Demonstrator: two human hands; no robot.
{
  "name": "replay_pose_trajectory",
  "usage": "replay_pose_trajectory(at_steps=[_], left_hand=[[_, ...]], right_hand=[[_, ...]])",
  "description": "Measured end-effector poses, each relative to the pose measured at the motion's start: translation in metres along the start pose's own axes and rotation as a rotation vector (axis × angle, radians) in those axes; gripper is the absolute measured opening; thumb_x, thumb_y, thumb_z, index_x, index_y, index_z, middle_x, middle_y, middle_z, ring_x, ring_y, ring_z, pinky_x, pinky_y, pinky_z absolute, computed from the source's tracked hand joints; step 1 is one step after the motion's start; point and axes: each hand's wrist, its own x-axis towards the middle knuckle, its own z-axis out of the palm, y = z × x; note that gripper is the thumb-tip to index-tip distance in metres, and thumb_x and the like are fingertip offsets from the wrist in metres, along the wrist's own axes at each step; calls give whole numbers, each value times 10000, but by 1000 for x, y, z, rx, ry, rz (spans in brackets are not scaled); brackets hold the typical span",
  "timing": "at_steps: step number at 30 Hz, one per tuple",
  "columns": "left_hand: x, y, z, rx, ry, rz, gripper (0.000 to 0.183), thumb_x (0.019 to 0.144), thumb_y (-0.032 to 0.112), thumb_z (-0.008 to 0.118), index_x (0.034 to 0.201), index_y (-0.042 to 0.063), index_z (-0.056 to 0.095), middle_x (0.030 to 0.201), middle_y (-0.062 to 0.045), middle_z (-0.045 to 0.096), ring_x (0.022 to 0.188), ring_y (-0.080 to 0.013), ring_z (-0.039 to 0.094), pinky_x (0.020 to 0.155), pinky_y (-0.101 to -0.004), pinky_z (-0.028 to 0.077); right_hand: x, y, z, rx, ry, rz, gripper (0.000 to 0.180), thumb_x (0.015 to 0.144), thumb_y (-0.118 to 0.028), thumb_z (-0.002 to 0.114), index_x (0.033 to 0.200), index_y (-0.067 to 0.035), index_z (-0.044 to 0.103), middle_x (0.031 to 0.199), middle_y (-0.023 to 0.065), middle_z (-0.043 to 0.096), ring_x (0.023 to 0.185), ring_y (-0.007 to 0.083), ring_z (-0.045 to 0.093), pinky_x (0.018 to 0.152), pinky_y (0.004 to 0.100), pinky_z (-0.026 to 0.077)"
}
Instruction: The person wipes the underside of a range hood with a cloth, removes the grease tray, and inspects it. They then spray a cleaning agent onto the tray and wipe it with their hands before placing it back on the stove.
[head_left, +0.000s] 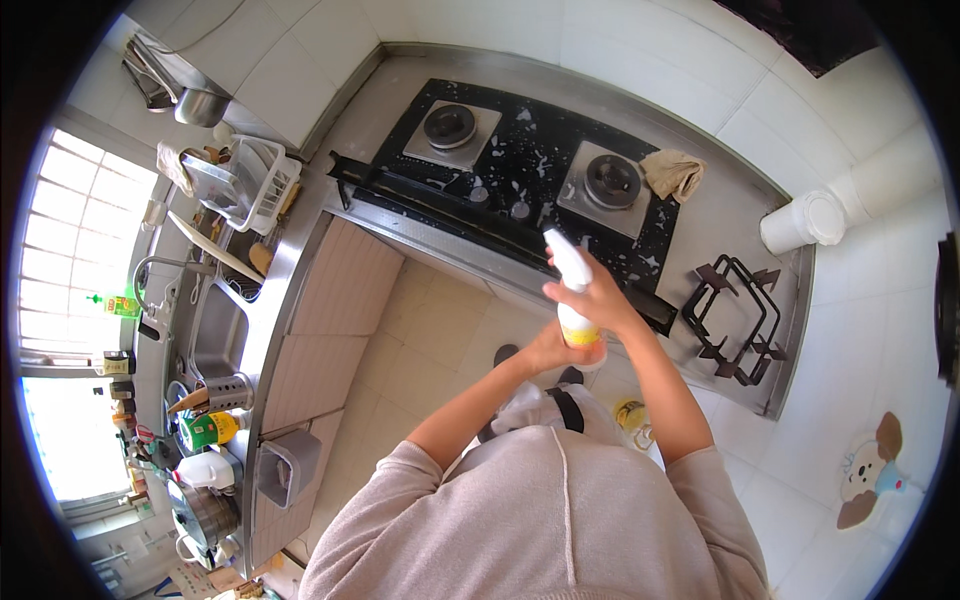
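Note:
Both my hands hold a white spray bottle (576, 315) with a yellow and orange label. My right hand (604, 298) grips it around the neck, just under the white trigger head. Lower down, my left hand (551, 350) is wrapped around the bottle's base. The bottle is in front of the near edge of a black two-burner gas stove (525, 172). White foam is spattered over the stove's glass top. Its left burner (450, 126) and right burner (613, 181) have no grates on them. A tan cloth (673, 174) lies at the stove's right back corner.
A black pan-support grate (731, 319) lies on the counter right of the stove. Behind it stands a white canister (802, 221). At left are a white dish rack (262, 184), a steel sink (219, 330), a perforated utensil holder (229, 392) and a grey bin (285, 469) on the cabinet front.

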Motion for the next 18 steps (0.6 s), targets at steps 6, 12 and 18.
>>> replay_pose_trajectory(at_steps=[6, 12, 18], left_hand=[[-7, -22, -24, -110, 55, -136, 499, 705, 178, 716, 1142, 77, 496, 1082, -52, 570, 1029, -169, 518, 915, -332, 389], [-3, -45, -30, -203, 154, -154, 496, 726, 219, 725, 1137, 71, 488, 1068, -53, 573, 1003, -170, 541, 899, -334, 408], [1, -44, -25, -286, 143, -273, 411, 753, 172, 699, 1100, 81, 499, 1030, -50, 585, 945, -166, 573, 864, -320, 434]], right_hand=[[34, 36, 40, -370, 22, 65, 343, 714, -281, 641, 890, -7, 535, 811, 170, 596, 772, 357, 580, 692, 409, 463], [35, 55, 55, -629, 81, 139, 316, 708, -282, 619, 903, -46, 543, 842, 170, 606, 816, 361, 585, 708, 434, 469], [32, 62, 52, -643, 55, 242, 315, 695, -262, 612, 923, -58, 537, 868, 159, 613, 813, 349, 588, 686, 437, 468]])
